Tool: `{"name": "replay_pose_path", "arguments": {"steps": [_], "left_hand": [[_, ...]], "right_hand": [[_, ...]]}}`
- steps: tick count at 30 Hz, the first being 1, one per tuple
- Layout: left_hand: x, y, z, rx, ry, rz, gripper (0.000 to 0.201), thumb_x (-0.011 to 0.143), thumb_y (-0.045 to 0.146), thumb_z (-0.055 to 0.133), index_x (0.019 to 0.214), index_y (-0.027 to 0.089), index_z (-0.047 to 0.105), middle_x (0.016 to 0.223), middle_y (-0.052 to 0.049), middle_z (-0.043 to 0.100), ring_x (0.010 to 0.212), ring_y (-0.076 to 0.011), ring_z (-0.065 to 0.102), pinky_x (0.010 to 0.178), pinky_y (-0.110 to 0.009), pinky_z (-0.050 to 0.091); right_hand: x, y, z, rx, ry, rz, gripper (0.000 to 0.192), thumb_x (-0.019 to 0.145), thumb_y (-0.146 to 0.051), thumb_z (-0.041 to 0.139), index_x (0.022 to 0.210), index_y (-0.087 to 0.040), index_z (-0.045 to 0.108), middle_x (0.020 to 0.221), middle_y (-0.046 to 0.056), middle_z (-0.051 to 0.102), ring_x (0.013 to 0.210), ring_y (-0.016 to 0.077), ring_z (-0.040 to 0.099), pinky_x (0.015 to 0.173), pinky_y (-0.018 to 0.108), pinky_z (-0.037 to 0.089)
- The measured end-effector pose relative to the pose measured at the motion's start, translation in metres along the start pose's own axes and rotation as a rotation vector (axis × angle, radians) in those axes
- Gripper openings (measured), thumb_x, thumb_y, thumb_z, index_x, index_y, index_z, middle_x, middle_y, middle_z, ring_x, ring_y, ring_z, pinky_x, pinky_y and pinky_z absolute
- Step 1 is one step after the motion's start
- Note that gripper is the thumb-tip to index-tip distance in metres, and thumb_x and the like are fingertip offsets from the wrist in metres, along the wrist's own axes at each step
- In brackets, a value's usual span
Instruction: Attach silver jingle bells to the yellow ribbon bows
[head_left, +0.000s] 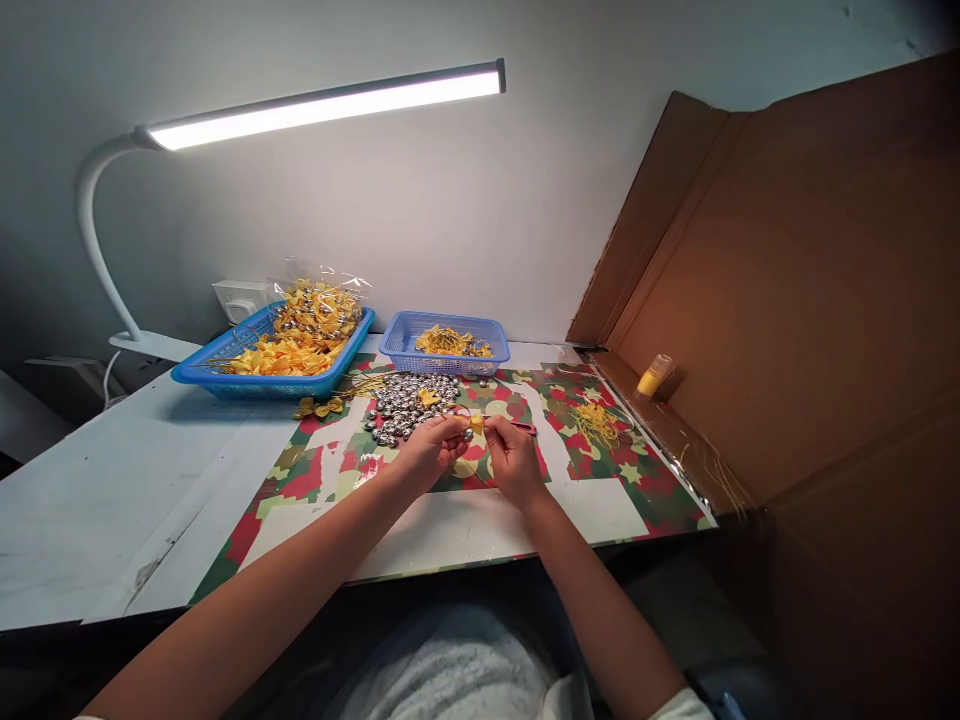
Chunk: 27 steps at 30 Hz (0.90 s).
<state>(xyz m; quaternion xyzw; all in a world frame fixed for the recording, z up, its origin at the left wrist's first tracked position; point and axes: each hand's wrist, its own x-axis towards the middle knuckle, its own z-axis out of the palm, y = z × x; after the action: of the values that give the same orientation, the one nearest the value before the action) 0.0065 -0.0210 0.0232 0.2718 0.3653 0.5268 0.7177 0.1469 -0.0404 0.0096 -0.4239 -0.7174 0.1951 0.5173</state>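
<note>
My left hand [436, 446] is closed in a pinch at the left side of a small yellow ribbon bow [477, 425]. On the bow's other side my right hand [515, 458] pinches it with thumb and forefinger. A shiny silver piece shows just under the bow, by the left fingertips. Beyond my left hand lies a pile of silver bells [405, 402], with one yellow bow [428, 397] on top. A thin reddish tool [525, 428] sticks out behind my right hand, mostly hidden.
A blue basket [300, 388] of yellow bows and a bagged heap stands back left. A smaller blue basket [442, 367] holds yellow pieces. Yellow strings [596, 424] lie at right, near a yellow-filled bottle [655, 375]. Cardboard [787, 280] walls the right side; a lamp [330, 108] hangs above.
</note>
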Motion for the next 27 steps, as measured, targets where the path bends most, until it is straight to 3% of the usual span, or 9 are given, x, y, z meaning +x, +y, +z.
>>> {"name": "replay_pose_path", "arguments": {"steps": [27], "left_hand": [[-0.0007,-0.0069,0.0038,-0.059,0.026,0.071,0.025,0.044,0.014,0.079,0.06,0.012,0.06,0.062,-0.001,0.063,0.059,-0.0076,0.055,0.058,-0.018,0.045]], "right_hand": [[-0.0009,-0.0017,0.0047,0.017,0.027,0.051,0.024,0.091,-0.031,0.037,0.073,-0.019,0.049,0.059,-0.004,0.039,0.053,0.0097,0.035,0.052,0.022,0.028]]}}
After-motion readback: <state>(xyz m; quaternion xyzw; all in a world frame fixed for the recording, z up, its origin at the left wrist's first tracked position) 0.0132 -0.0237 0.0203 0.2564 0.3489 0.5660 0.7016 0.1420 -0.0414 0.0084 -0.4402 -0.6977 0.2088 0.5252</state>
